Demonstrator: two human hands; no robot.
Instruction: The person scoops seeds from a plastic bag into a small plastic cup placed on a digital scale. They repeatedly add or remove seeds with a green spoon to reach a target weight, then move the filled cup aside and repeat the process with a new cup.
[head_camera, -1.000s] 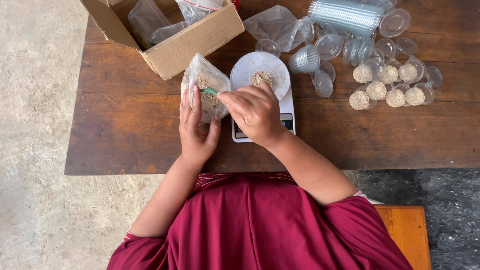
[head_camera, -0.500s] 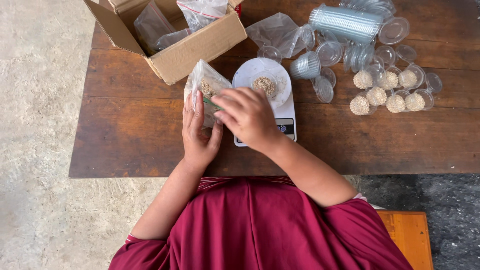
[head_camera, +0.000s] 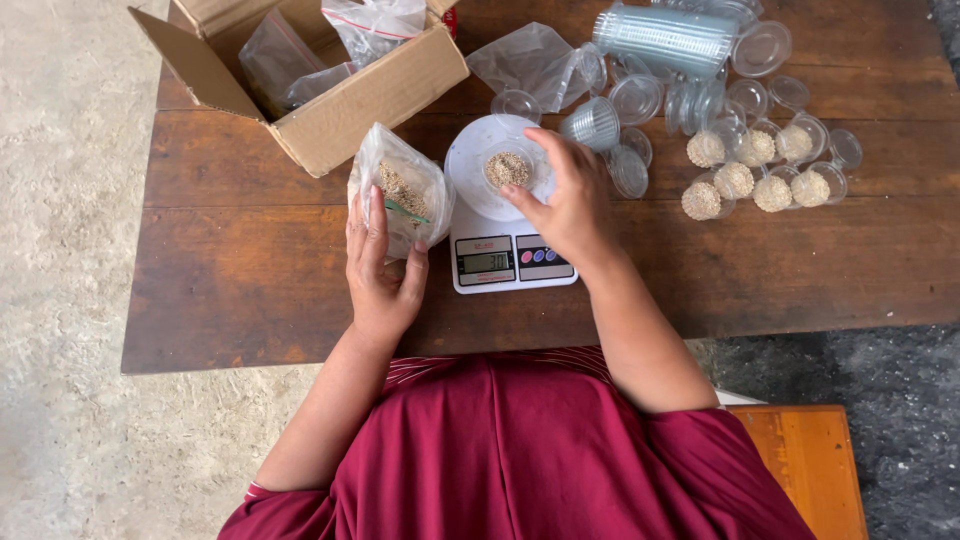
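My left hand holds a clear plastic bag of pale grain upright on the wooden table. My right hand grips a small clear cup with grain in it, which stands on the round pan of a white kitchen scale. The scale's display and buttons face me, just below that hand.
An open cardboard box with plastic bags sits at the back left. Several filled cups, empty cups, a sleeve of stacked lids and a loose bag lie to the right. An orange stool stands by my side.
My right hand has left the bag's mouth and moved right onto the cup on the scale. The left hand still steadies the bag.
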